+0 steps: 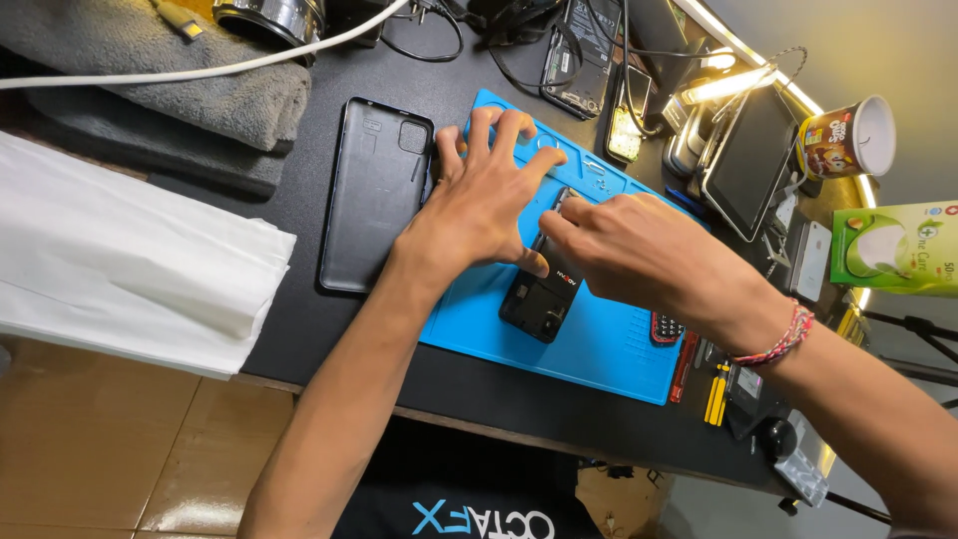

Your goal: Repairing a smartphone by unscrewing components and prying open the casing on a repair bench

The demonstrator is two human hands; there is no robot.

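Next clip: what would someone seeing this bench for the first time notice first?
The bright blue mat in the middle of the dark table stands out, with an opened phone lying on it. Both hands work over that phone: the left hand spread flat, the right hand pinching at its top edge. Just left of the mat lies a black back cover, inside up.

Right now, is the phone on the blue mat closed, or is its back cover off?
Off. The phone shows bare inner parts on the blue mat, and a dark back cover lies apart on the desk, left of it.
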